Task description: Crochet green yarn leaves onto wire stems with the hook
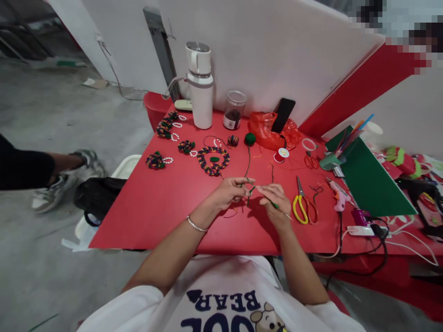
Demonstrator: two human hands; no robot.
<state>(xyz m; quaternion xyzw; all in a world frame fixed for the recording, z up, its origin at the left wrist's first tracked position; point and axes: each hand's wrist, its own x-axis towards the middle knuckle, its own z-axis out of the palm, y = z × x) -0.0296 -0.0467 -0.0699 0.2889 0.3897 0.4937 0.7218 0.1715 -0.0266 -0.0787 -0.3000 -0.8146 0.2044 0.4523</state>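
My left hand [227, 192] pinches a small piece of green crochet [252, 189], with green yarn [248, 161] running over its fingers. That strand leads back to a dark green yarn ball [249, 139] on the table. In my right hand [279, 208] is a crochet hook [274, 204] with a green grip, its tip at the green piece between both hands. Beyond my left hand lies a ring of multicoloured braided yarn [226, 158] around a small green piece [214, 159]. Right of my right hand rest yellow-handled scissors [300, 210].
Multicoloured yarn pieces with white bead loops [155, 160] lie at left on the red table [155, 221]. A white bottle [201, 101], a clear jar [234, 110] and a red bag [259, 129] stand behind. A pink glue gun [339, 196] and power strip [362, 231] are at right.
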